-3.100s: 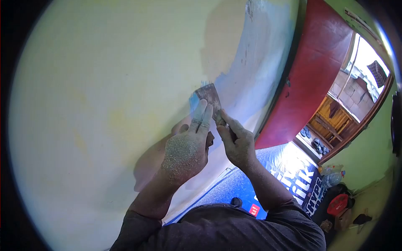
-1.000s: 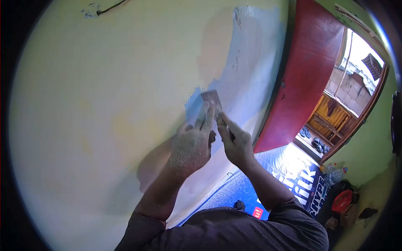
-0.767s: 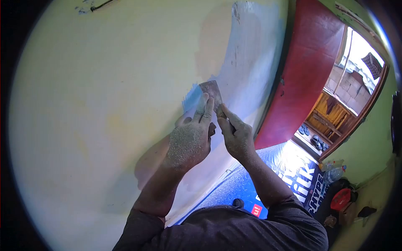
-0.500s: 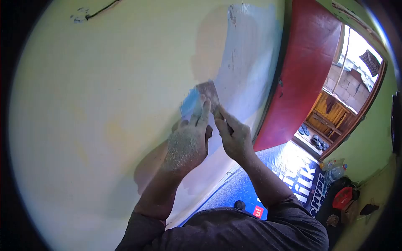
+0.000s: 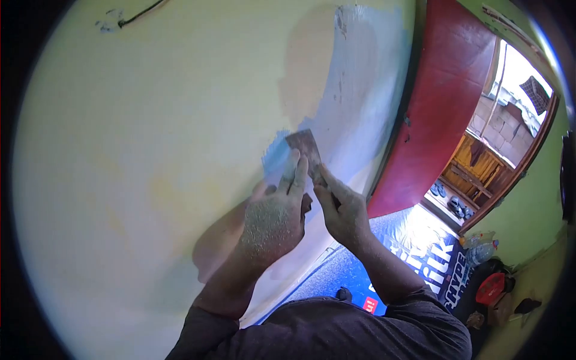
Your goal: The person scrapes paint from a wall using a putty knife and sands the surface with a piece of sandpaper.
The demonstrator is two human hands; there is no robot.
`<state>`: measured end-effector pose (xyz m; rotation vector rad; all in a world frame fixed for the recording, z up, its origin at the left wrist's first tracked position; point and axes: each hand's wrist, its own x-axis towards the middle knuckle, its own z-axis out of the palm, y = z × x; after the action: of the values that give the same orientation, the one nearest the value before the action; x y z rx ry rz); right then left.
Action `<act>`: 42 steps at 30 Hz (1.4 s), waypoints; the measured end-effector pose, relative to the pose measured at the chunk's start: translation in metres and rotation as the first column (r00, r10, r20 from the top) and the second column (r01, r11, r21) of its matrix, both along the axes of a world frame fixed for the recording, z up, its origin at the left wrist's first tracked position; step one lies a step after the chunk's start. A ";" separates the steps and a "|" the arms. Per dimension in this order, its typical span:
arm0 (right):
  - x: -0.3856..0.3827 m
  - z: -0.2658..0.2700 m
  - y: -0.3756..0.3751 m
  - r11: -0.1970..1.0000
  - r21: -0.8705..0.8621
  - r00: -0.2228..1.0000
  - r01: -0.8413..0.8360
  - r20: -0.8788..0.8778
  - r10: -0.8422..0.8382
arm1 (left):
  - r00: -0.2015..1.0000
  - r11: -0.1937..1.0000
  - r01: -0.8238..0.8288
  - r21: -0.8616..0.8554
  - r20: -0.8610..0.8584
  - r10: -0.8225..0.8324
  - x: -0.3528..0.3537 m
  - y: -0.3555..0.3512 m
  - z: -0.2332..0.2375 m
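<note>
My right hand [image 5: 347, 213] is wrapped round the handle of a putty knife [image 5: 305, 146]. Its broad, stained blade lies against the pale wall [image 5: 150, 120], at the edge of a blue-tinted patch [image 5: 276, 151]. Two dusty fingers of my left hand [image 5: 270, 222] stretch up and press on the blade's lower left part. A dark, flat-edged piece [image 5: 308, 203] sticks out beside the left palm; most of it is hidden under the hand. A larger whitish-blue strip [image 5: 360, 78] runs up the wall to the right.
A red door [image 5: 441, 102] stands at the right beside an open doorway with shoes [image 5: 459, 208] near its sill. Printed blue sheeting [image 5: 336, 273] covers the floor. Plastic bottles [image 5: 482, 249] and a red object [image 5: 491, 288] lie at lower right. A black cable [image 5: 141, 13] pokes from the wall.
The putty knife and both hands sit slightly lower and further right in view. The whole scene has also shifted a little to the right. Both hands keep the same hold.
</note>
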<state>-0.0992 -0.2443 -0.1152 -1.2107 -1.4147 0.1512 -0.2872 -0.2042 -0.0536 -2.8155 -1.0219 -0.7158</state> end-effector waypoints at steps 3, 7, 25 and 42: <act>0.001 0.005 0.004 1.000 -0.027 1.000 0.007 -0.006 -0.007 | 0.998 1.000 0.009 0.001 0.067 -0.009 0.001 0.005 -0.002; -0.001 0.008 0.006 0.999 -0.033 1.000 0.015 -0.019 -0.016 | 0.999 1.000 -0.016 0.002 0.041 0.016 0.006 0.005 0.002; 0.002 0.001 0.008 0.988 -0.147 0.997 0.039 -0.066 -0.050 | 1.000 0.998 -0.011 -0.067 0.017 0.012 0.009 0.016 -0.001; 0.010 -0.017 0.011 0.998 -0.064 0.994 0.015 -0.110 -0.022 | 0.999 0.999 0.035 -0.033 0.038 -0.033 0.016 0.016 -0.010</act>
<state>-0.0888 -0.2337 -0.1325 -1.2477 -1.3108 0.2482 -0.2709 -0.1886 -0.0638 -2.8648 -1.0030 -0.7647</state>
